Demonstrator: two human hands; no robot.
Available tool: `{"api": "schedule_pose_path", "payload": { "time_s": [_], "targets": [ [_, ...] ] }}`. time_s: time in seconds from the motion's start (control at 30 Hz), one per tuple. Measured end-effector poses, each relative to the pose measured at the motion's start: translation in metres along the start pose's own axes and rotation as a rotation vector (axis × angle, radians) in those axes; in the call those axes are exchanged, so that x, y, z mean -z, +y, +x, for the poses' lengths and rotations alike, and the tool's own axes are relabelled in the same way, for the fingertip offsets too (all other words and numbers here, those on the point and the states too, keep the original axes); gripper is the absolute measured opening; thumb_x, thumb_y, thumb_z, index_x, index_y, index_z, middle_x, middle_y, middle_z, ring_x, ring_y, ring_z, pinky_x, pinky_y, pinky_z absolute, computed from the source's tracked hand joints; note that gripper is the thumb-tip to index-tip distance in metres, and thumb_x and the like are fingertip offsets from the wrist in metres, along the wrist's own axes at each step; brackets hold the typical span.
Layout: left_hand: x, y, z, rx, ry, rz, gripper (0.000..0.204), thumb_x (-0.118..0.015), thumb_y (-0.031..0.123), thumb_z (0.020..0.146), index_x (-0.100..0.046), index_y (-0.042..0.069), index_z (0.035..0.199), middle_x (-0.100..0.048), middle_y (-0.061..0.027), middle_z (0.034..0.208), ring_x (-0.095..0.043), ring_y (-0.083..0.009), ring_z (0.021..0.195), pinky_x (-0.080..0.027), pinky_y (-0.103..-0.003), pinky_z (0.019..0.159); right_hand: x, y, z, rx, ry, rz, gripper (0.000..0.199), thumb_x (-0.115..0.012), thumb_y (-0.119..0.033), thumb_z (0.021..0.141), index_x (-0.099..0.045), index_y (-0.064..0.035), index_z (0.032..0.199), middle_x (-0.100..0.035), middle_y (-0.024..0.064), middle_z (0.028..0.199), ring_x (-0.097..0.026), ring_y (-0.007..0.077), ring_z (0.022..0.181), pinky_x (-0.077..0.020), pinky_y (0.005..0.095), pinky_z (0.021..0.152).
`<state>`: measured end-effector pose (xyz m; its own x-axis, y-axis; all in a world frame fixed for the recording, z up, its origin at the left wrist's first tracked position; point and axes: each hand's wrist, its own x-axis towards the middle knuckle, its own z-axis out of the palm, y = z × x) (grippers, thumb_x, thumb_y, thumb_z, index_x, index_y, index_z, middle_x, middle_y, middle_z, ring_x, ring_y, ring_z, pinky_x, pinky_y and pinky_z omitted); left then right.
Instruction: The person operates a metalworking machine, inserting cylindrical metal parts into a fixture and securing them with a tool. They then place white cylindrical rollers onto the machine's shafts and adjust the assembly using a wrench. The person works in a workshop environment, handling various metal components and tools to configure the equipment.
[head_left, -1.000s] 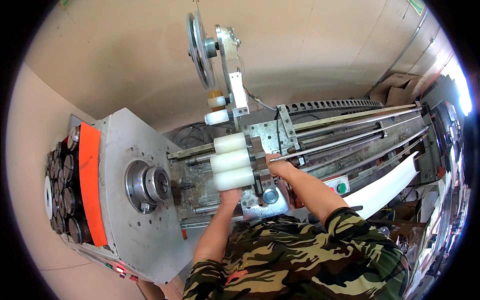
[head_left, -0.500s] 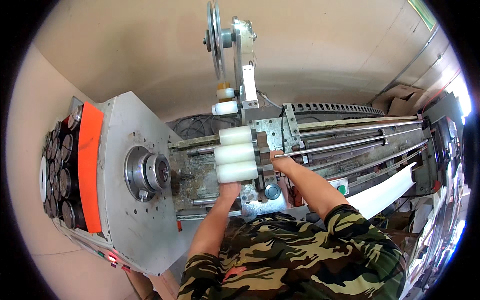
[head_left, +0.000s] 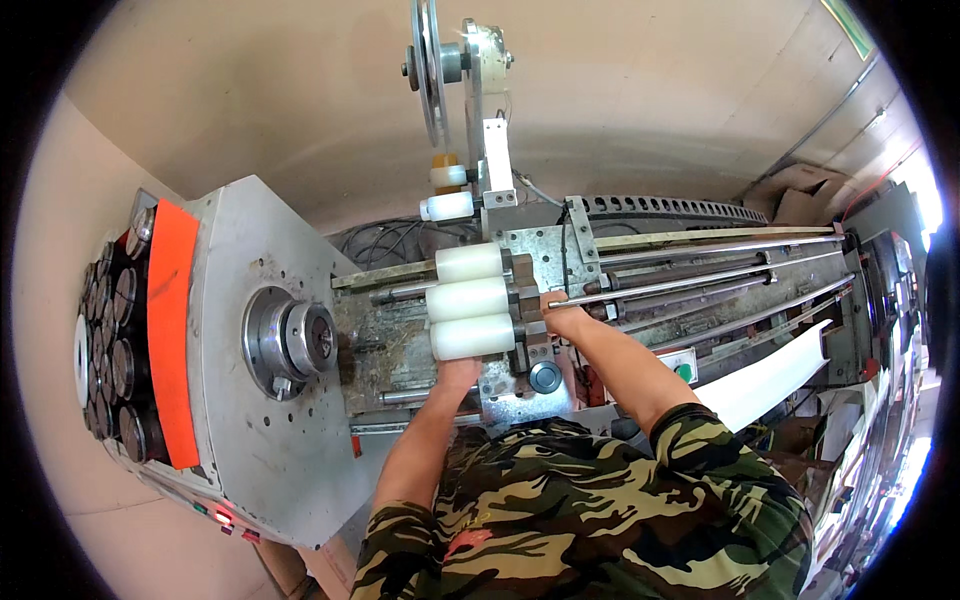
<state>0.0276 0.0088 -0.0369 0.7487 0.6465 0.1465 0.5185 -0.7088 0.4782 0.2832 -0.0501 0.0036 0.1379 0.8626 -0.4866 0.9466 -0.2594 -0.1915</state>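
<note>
The grey machine housing (head_left: pixel 250 330) stands left of the metal carriage (head_left: pixel 535 300), which carries three white rollers (head_left: pixel 470 300). Below the lowest roller, the left hand (head_left: pixel 458 374) presses up, its grip hidden; right of the rollers, the right hand (head_left: pixel 565 322) clasps the carriage. Steady, even support with fingers off the guide rods (head_left: pixel 700 275) seems wise.

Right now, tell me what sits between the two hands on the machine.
In the head view, the left hand is under the lowest white roller and the right hand is on the carriage; a metal bracket block and a round dark knob lie between them.
</note>
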Motion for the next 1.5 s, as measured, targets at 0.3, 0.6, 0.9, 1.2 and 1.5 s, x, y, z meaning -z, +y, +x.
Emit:
{"api": "schedule_pose_path", "payload": {
  "time_s": [0.3,0.6,0.9,1.2,1.5],
  "targets": [
    [-0.003,-0.011,-0.003,-0.053,-0.029,-0.04,0.034,-0.061,0.02,0.086,-0.061,0.007,0.117,-0.06,-0.0199,0.116,-0.054,-0.0419,0.106,-0.043,-0.052,0.093,-0.017,-0.019,-0.03,-0.334,0.433,0.649,0.032,-0.06,-0.029,0.083,-0.07,-0.001,0.095,-0.068,0.0226,0.098,-0.067,0.0328,0.094,-0.0521,0.039,0.079],
    [-0.009,-0.027,0.0,-0.128,-0.053,0.09,0.033,-0.061,0.024,0.086,-0.062,0.01,0.116,-0.061,-0.0159,0.116,-0.056,-0.0395,0.105,-0.044,-0.05,0.094,-0.016,-0.056,-0.105,-0.278,0.445,1.293,0.052,-0.048,-0.045,0.097,-0.065,0.0026,0.108,-0.069,0.0152,0.098,-0.062,0.0212,0.09,-0.0463,0.0323,0.085],
    [-0.007,-0.054,-0.013,-0.094,-0.272,0.136,0.04,-0.055,0.028,0.091,-0.056,0.015,0.129,-0.052,-0.0156,0.135,-0.045,-0.038,0.126,-0.035,-0.05,0.107,-0.021,-0.067,-0.099,-0.269,0.676,1.073,0.043,-0.047,-0.037,0.097,-0.063,0.0033,0.091,-0.062,0.0262,0.083,-0.06,0.0405,0.076,-0.0471,0.0442,0.071],
    [0.023,-0.035,-0.001,-0.061,-0.35,0.123,0.042,-0.058,0.028,0.09,-0.056,0.015,0.129,-0.055,-0.0143,0.131,-0.049,-0.0386,0.122,-0.037,-0.05,0.104,-0.016,-0.062,-0.102,-0.266,0.565,1.069,0.04,-0.044,-0.034,0.098,-0.066,-0.0004,0.092,-0.065,0.0228,0.088,-0.062,0.0408,0.084,-0.0487,0.0451,0.075],
    [0.005,-0.054,-0.008,-0.121,-0.246,0.339,0.04,-0.064,0.018,0.084,-0.059,0.01,0.122,-0.061,-0.0144,0.118,-0.055,-0.0361,0.113,-0.04,-0.048,0.1,-0.021,-0.063,-0.104,-0.148,0.791,1.102,0.034,-0.048,-0.024,0.095,-0.059,0.0013,0.076,-0.061,0.0214,0.077,-0.058,0.0416,0.076,-0.0468,0.0465,0.068]
  ]
}}
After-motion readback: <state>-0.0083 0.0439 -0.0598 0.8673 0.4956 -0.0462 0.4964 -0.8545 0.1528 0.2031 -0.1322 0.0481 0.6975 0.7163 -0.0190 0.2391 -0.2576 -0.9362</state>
